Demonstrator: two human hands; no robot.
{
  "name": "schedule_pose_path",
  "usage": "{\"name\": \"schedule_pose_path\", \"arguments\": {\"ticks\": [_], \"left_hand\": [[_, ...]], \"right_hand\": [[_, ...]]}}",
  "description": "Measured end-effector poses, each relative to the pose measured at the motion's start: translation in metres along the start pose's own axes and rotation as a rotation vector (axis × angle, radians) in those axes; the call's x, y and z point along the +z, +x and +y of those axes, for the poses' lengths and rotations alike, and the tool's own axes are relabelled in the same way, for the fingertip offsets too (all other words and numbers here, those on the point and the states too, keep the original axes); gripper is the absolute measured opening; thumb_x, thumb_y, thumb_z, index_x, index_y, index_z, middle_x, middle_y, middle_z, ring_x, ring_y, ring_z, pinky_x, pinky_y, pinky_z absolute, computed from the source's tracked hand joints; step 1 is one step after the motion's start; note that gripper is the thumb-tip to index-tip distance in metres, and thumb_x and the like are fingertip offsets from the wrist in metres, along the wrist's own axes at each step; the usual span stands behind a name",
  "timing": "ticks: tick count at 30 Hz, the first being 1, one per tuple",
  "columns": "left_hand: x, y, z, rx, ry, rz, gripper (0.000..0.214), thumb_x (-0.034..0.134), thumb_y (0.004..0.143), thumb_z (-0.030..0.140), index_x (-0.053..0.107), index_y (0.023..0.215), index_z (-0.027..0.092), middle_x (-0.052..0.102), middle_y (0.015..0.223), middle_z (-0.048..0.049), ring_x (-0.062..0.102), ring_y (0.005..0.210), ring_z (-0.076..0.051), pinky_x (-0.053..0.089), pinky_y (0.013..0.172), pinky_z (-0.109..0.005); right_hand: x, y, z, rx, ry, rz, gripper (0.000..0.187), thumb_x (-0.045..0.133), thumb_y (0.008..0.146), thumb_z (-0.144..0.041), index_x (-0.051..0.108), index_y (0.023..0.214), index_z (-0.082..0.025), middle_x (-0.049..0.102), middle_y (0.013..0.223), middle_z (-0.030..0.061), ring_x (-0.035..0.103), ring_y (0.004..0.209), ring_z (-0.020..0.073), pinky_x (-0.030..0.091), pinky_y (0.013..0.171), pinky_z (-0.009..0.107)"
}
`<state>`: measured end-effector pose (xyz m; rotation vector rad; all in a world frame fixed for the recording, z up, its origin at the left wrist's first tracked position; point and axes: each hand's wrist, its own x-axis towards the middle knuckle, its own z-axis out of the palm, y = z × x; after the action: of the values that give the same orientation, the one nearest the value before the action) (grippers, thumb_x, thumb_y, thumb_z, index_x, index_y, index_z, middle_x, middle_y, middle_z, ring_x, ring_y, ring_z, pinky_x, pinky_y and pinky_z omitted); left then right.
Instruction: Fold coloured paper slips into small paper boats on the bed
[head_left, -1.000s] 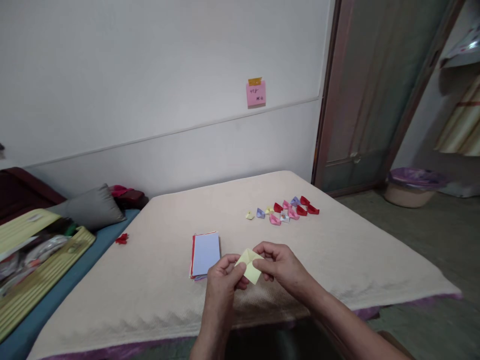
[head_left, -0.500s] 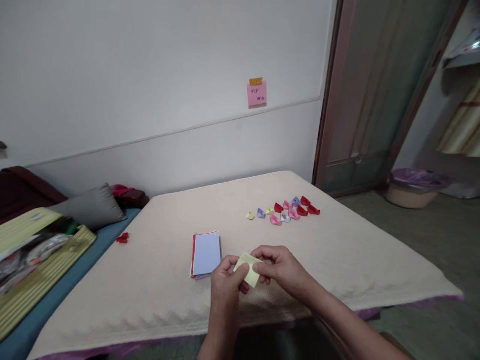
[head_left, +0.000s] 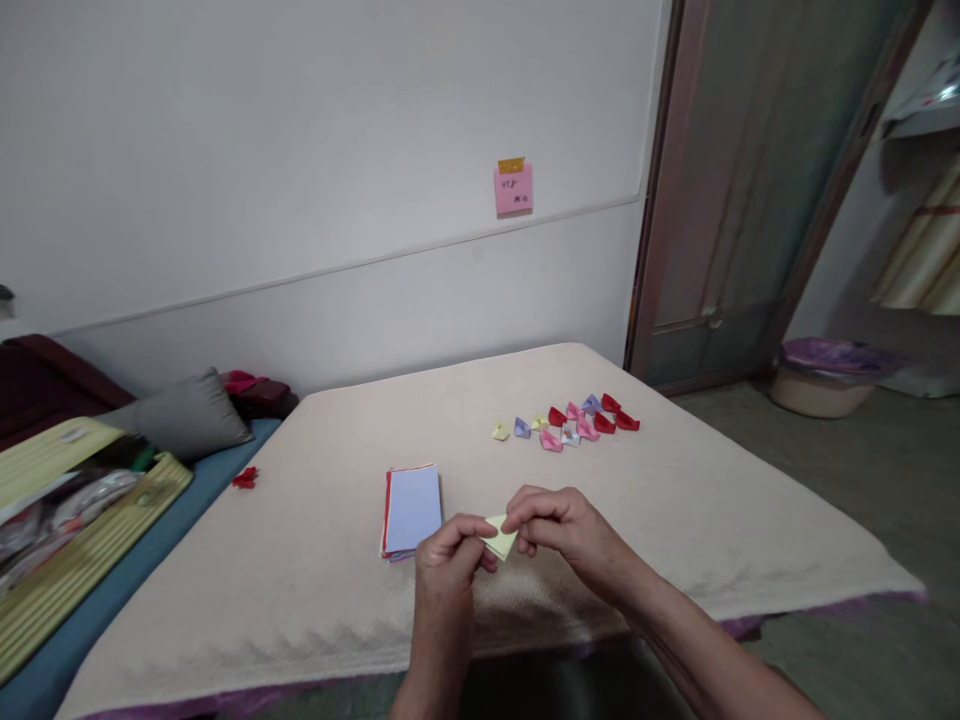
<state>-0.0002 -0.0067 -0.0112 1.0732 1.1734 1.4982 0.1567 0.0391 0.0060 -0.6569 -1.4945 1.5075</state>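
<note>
A small yellow paper (head_left: 500,539), partly folded, is pinched between both my hands above the near side of the cream-covered table (head_left: 315,560). My left hand (head_left: 448,555) grips its left edge with closed fingers. My right hand (head_left: 564,528) pinches the top right corner. Only a small triangle of the paper shows between the fingers. Just left of my hands lies a stack of coloured paper sheets (head_left: 411,508), lilac on top with red below.
Several small folded paper pieces (head_left: 570,420) in red, pink, lilac and yellow lie in a row farther back on the table. One red piece (head_left: 244,477) lies on the blue mat at left, near a grey cushion (head_left: 184,414). A pink note (head_left: 513,187) is on the wall.
The yellow paper has been folded smaller; less of it shows between my fingers than a second ago. Both hands stay at about the same spot.
</note>
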Motion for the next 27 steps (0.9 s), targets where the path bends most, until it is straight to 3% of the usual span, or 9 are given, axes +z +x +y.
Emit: {"name": "schedule_pose_path", "arguments": {"ticks": [4,8,11,14,18,23,27], "left_hand": [[-0.003,0.0,0.003,0.006,0.079,-0.061,0.012,0.056,0.072,0.016,0.066,0.078,0.016,0.058,0.057,0.0023,0.054,0.058,-0.012,0.04,0.06,-0.022],[-0.001,0.002,0.003,0.027,0.144,0.008,0.015,0.064,0.067,0.018,0.062,0.082,0.016,0.054,0.054,0.0053,0.048,0.051,-0.009,0.036,0.052,-0.019],[0.004,0.0,0.005,0.026,0.084,0.022,0.027,0.066,0.066,0.02,0.058,0.092,0.017,0.064,0.07,0.0014,0.053,0.056,-0.01,0.038,0.054,-0.02],[0.009,-0.004,0.009,0.053,0.08,0.031,0.029,0.065,0.067,0.022,0.056,0.094,0.018,0.067,0.075,-0.001,0.058,0.064,-0.012,0.041,0.06,-0.021],[0.012,-0.006,0.011,0.071,0.101,0.032,0.028,0.066,0.068,0.024,0.057,0.094,0.018,0.068,0.075,-0.0017,0.058,0.064,-0.013,0.041,0.06,-0.021],[0.004,-0.001,0.011,0.052,0.174,0.018,0.024,0.069,0.065,0.026,0.061,0.085,0.017,0.064,0.072,0.0003,0.052,0.057,-0.01,0.039,0.054,-0.02],[-0.006,0.001,0.013,0.1,0.29,0.014,0.014,0.065,0.071,0.031,0.066,0.072,0.016,0.056,0.058,0.0023,0.049,0.057,-0.012,0.037,0.054,-0.021]], "right_hand": [[0.0,-0.002,-0.006,-0.035,-0.097,0.006,0.02,0.055,0.067,-0.005,0.072,0.07,-0.016,0.058,0.077,0.0013,0.052,0.058,0.0095,0.041,0.056,0.024],[0.001,-0.004,-0.009,-0.065,-0.142,0.025,0.012,0.059,0.069,-0.008,0.064,0.062,-0.015,0.058,0.073,0.0008,0.05,0.06,0.0096,0.038,0.057,0.023],[0.0,-0.004,-0.007,-0.031,-0.061,0.063,0.006,0.062,0.071,-0.012,0.058,0.072,-0.017,0.06,0.075,-0.0003,0.05,0.059,0.0098,0.038,0.055,0.022],[-0.001,-0.002,-0.005,0.002,-0.071,0.069,0.014,0.065,0.071,-0.017,0.059,0.083,-0.017,0.06,0.072,-0.001,0.05,0.058,0.0105,0.038,0.054,0.022],[-0.001,-0.002,-0.006,-0.027,-0.211,0.056,0.007,0.062,0.075,-0.019,0.064,0.071,-0.014,0.054,0.056,-0.0024,0.048,0.055,0.0108,0.035,0.054,0.023],[0.001,-0.005,-0.008,-0.192,-0.405,0.111,0.01,0.06,0.077,-0.016,0.065,0.068,-0.016,0.057,0.064,-0.0009,0.05,0.062,0.0122,0.035,0.058,0.023],[0.002,-0.005,-0.009,-0.214,-0.437,0.108,0.012,0.059,0.078,-0.018,0.065,0.068,-0.016,0.057,0.063,-0.0009,0.05,0.061,0.0124,0.035,0.057,0.024]]}}
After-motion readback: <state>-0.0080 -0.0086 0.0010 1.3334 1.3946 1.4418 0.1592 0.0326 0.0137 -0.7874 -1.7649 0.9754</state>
